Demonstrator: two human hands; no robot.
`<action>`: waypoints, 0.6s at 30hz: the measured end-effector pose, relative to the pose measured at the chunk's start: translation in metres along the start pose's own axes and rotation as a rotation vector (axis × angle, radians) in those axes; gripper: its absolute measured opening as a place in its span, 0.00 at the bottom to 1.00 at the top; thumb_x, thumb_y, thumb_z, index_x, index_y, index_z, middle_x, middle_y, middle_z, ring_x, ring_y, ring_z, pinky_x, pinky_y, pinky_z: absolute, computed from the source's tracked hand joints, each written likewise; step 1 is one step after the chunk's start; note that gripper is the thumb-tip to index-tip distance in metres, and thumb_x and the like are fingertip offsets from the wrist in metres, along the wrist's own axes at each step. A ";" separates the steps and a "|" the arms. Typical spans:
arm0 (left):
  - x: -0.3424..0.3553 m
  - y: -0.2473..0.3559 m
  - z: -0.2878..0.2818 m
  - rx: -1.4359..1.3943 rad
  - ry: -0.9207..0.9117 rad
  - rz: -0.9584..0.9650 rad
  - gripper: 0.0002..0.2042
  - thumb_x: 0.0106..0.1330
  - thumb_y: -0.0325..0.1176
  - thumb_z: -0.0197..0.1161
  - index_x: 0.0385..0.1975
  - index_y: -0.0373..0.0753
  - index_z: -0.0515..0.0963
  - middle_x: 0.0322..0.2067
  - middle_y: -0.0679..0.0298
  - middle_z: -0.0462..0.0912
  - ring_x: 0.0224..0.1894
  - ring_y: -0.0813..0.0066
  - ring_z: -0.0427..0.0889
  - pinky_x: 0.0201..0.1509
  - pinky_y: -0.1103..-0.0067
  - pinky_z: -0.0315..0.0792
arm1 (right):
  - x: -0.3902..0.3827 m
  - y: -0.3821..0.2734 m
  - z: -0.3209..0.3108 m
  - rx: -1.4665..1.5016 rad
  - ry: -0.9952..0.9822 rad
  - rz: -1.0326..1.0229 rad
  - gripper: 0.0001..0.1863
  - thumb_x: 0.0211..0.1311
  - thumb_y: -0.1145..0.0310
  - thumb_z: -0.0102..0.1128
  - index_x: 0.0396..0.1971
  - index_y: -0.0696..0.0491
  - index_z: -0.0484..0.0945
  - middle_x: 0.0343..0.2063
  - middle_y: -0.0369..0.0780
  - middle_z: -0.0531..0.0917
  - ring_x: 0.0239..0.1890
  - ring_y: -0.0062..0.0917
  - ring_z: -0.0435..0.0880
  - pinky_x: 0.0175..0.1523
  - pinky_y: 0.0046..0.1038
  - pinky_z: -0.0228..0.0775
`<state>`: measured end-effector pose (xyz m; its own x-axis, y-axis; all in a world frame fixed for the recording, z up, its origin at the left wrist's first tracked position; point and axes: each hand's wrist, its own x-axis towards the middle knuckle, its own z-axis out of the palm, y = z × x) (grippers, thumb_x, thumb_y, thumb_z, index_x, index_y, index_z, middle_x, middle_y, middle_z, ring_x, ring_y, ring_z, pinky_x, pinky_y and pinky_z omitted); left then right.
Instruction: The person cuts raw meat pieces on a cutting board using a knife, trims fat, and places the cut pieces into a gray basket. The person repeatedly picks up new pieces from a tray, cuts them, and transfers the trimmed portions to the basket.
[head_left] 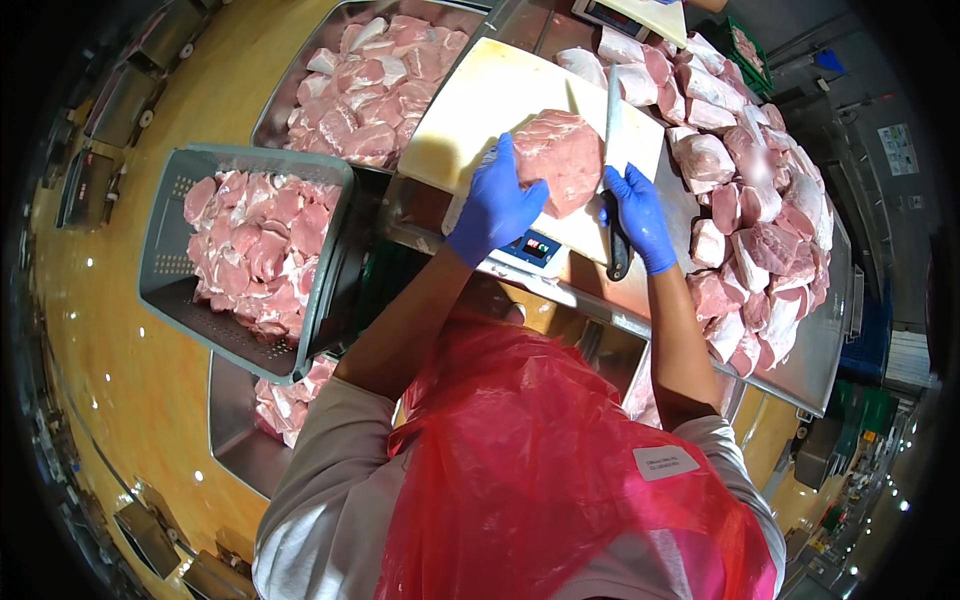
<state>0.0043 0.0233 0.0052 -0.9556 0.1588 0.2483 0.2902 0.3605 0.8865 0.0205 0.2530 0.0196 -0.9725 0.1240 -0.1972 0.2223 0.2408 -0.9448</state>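
A thick piece of raw meat (pixel 558 160) lies on the pale cutting board (pixel 470 95). My left hand (pixel 497 200), in a blue glove, grips its left side, thumb along the near edge and fingers along the far side. In my blue-gloved right hand (pixel 640 215) is a knife (pixel 613 120), its dark handle running down through the fist. The blade points away from me, upright in the picture, just right of the meat. A scale with a lit display (pixel 535 248) sits at the board's near edge.
Large pieces of meat (pixel 740 190) are heaped on the steel table (pixel 815 350) to the right. Left of the board stand a steel bin (pixel 275 105) of cut meat and a grey perforated crate (pixel 165 235) of smaller slices. Another steel tub (pixel 230 420) sits below the crate.
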 end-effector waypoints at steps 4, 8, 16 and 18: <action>0.038 -0.018 0.002 -0.168 -0.127 -0.042 0.32 0.61 0.27 0.65 0.65 0.21 0.64 0.57 0.45 0.79 0.59 0.58 0.80 0.64 0.72 0.72 | -0.019 0.002 0.007 0.001 -0.024 -0.009 0.15 0.76 0.59 0.55 0.37 0.57 0.74 0.22 0.36 0.76 0.18 0.19 0.77 0.24 0.23 0.69; 0.081 -0.061 -0.022 -0.719 0.066 0.013 0.22 0.65 0.27 0.65 0.58 0.28 0.74 0.51 0.55 0.82 0.50 0.68 0.82 0.58 0.76 0.75 | -0.053 -0.002 0.009 -0.117 0.007 -0.004 0.13 0.76 0.60 0.55 0.38 0.56 0.74 0.23 0.36 0.78 0.19 0.19 0.76 0.26 0.24 0.70; -0.034 -0.022 -0.015 0.018 0.148 0.052 0.06 0.60 0.30 0.72 0.31 0.35 0.82 0.24 0.59 0.83 0.26 0.72 0.83 0.33 0.75 0.77 | -0.087 -0.004 0.033 -0.894 -0.066 -0.455 0.36 0.67 0.71 0.55 0.74 0.39 0.55 0.30 0.51 0.83 0.31 0.48 0.86 0.35 0.46 0.77; -0.043 -0.012 0.009 -0.052 0.198 -0.036 0.05 0.59 0.27 0.72 0.29 0.34 0.81 0.22 0.59 0.81 0.23 0.72 0.80 0.31 0.75 0.75 | -0.071 -0.017 0.044 -1.006 -0.181 -0.449 0.45 0.63 0.72 0.57 0.77 0.32 0.49 0.31 0.49 0.83 0.31 0.47 0.86 0.36 0.44 0.78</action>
<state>0.0423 0.0202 -0.0191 -0.9583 -0.0386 0.2833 0.2575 0.3139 0.9139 0.0829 0.1982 0.0380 -0.9563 -0.2925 -0.0036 -0.2767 0.9083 -0.3137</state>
